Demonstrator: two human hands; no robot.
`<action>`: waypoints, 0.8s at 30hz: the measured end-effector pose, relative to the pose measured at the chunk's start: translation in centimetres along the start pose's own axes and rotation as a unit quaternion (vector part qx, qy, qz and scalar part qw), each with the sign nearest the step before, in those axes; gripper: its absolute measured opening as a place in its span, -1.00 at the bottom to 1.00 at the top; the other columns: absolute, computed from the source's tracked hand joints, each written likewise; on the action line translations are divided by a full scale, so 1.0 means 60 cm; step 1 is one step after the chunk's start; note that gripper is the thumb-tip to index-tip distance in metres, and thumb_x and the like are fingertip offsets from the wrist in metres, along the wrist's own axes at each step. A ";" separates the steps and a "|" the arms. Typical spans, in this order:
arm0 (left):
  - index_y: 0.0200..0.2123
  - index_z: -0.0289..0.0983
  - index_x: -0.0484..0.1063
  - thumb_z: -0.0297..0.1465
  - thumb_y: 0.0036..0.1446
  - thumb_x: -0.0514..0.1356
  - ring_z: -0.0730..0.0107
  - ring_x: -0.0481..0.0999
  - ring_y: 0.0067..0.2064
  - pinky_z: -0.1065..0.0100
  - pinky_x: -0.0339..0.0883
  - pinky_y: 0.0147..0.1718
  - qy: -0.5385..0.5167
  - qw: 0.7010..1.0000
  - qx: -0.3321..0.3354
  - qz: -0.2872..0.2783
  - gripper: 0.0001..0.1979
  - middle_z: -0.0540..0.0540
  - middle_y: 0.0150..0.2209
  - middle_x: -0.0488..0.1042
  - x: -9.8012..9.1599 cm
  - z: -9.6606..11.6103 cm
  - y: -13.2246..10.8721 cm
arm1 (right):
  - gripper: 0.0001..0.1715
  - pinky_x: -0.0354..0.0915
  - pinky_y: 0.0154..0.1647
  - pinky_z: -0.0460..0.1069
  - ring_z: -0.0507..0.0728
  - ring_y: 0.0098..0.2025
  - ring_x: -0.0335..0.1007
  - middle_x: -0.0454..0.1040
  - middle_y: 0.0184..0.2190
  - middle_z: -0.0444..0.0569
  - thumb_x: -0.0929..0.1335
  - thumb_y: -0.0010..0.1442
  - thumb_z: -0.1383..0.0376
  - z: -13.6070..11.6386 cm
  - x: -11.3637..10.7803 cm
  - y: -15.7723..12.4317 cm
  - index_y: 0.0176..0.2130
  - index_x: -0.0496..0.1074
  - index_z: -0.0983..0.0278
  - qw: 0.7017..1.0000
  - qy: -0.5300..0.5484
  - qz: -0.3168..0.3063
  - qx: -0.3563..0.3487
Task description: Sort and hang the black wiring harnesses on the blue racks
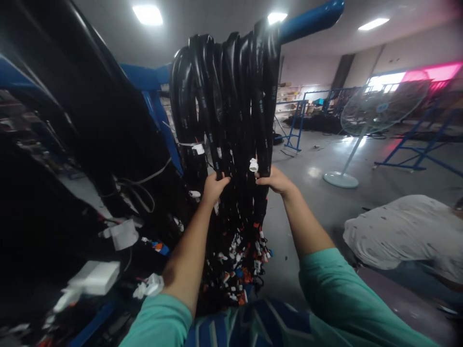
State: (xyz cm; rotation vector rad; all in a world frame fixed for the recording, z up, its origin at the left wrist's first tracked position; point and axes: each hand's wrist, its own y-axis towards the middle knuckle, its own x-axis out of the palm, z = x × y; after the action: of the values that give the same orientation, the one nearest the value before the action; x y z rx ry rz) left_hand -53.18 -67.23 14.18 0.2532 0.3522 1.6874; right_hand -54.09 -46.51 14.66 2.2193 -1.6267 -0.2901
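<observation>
Several black-sleeved wiring harnesses (233,91) hang side by side, looped over a blue bar (313,20). My left hand (214,187) is closed around a hanging harness near the middle of the bunch, thumb in front. Level with it, my right hand (277,181) grips the rightmost harness, its thumb across the front and its other fingers hidden behind. A white connector (253,165) sits just above my right thumb. Below my hands, the loose ends carry many small white and orange connectors (237,250). A white tag (198,148) hangs at the bunch's left side.
More thick black harnesses (83,96) hang close on my left, with a white box-like connector (96,278) below. A person in a white shirt (405,231) bends low at my right. Behind stand a pedestal fan (340,179) and blue metal frames (298,126).
</observation>
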 end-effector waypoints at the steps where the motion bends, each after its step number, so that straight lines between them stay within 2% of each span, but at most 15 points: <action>1: -0.59 -0.30 0.25 -0.42 -0.27 0.19 0.50 0.32 -0.52 0.46 0.17 -0.52 -0.028 0.999 -0.018 0.010 -0.86 0.06 -0.60 0.29 -0.002 0.002 0.000 | -0.45 0.33 -0.29 -0.01 0.03 -0.43 0.31 0.38 -0.47 -0.20 0.46 -0.34 0.47 -0.001 -0.008 0.000 -0.25 0.40 0.25 1.000 0.010 -0.016 0.008; 3: -0.55 -0.28 0.23 -0.44 -0.31 0.14 0.47 0.35 -0.55 0.46 0.17 -0.57 -0.088 0.994 -0.055 0.025 -0.86 0.07 -0.60 0.30 -0.006 0.004 0.001 | -0.40 0.34 -0.24 0.01 0.05 -0.37 0.36 0.42 -0.40 -0.16 0.47 -0.32 0.47 -0.002 -0.022 0.000 -0.19 0.40 0.24 0.998 0.034 -0.051 0.023; 5: -0.48 -0.28 0.25 -0.46 -0.34 0.13 0.47 0.36 -0.58 0.49 0.09 -0.65 -0.129 0.988 -0.080 0.021 -0.79 0.07 -0.61 0.30 -0.009 0.005 0.002 | -0.35 0.35 -0.17 0.03 0.08 -0.29 0.40 0.45 -0.30 -0.12 0.47 -0.31 0.47 0.000 -0.031 0.000 -0.14 0.39 0.23 0.996 0.050 -0.065 0.035; 8: -0.37 -0.32 0.33 -0.40 -0.32 0.16 0.46 0.36 -0.59 0.49 0.00 -0.69 -0.183 0.978 -0.096 -0.043 -0.69 0.03 -0.59 0.34 -0.011 0.006 0.003 | -0.37 0.36 -0.18 0.02 0.09 -0.26 0.42 0.46 -0.26 -0.11 0.47 -0.31 0.48 0.003 -0.034 0.002 -0.16 0.39 0.23 0.996 0.052 -0.062 0.035; 10: -0.32 -0.35 0.37 -0.30 -0.27 0.22 0.46 0.37 -0.56 0.47 0.06 -0.67 -0.209 0.966 -0.109 -0.103 -0.63 -0.02 -0.53 0.38 -0.009 0.006 0.004 | -0.37 0.37 -0.20 0.01 0.10 -0.27 0.42 0.46 -0.24 -0.10 0.47 -0.32 0.47 0.004 -0.031 0.004 -0.16 0.38 0.23 0.997 0.051 -0.055 0.037; 13: -0.26 -0.37 0.42 -0.28 -0.30 0.34 0.49 0.37 -0.54 0.45 0.20 -0.59 -0.179 0.963 -0.120 -0.161 -0.54 -0.03 -0.49 0.41 -0.004 0.007 0.009 | -0.31 0.38 -0.23 0.01 0.10 -0.28 0.44 0.47 -0.21 -0.10 0.48 -0.33 0.46 0.006 -0.023 0.006 -0.12 0.35 0.20 0.996 0.058 -0.057 0.040; 16: -0.24 -0.38 0.46 -0.35 -0.34 0.38 0.48 0.38 -0.51 0.45 0.24 -0.55 -0.140 0.965 -0.116 -0.188 -0.52 -0.06 -0.47 0.44 0.000 0.007 0.018 | -0.31 0.38 -0.22 0.02 0.09 -0.29 0.44 0.48 -0.23 -0.12 0.47 -0.30 0.46 0.008 -0.015 0.008 -0.12 0.34 0.18 0.995 0.065 -0.073 0.026; 20: -0.26 -0.37 0.48 -0.38 -0.34 0.38 0.43 0.41 -0.46 0.43 0.27 -0.51 -0.142 0.960 -0.109 -0.214 -0.55 -0.07 -0.44 0.47 0.001 0.006 0.029 | -0.43 0.37 -0.21 0.01 0.06 -0.31 0.42 0.47 -0.28 -0.13 0.47 -0.27 0.44 0.010 -0.009 0.010 -0.18 0.37 0.22 0.994 0.055 -0.090 0.005; 24: -0.34 -0.37 0.47 -0.39 -0.36 0.39 0.46 0.39 -0.51 0.42 0.26 -0.53 -0.138 0.955 -0.123 -0.234 -0.60 -0.01 -0.52 0.44 -0.001 0.002 0.034 | -0.52 0.37 -0.26 -0.03 0.02 -0.40 0.37 0.44 -0.41 -0.17 0.48 -0.29 0.46 0.008 -0.007 0.011 -0.28 0.39 0.27 0.994 0.054 -0.091 0.017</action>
State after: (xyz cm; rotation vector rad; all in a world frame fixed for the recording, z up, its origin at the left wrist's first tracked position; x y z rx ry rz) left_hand -54.99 -67.53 15.08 0.1976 -0.0132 1.1927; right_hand -54.98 -46.36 14.45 2.3692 -1.3877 -0.1876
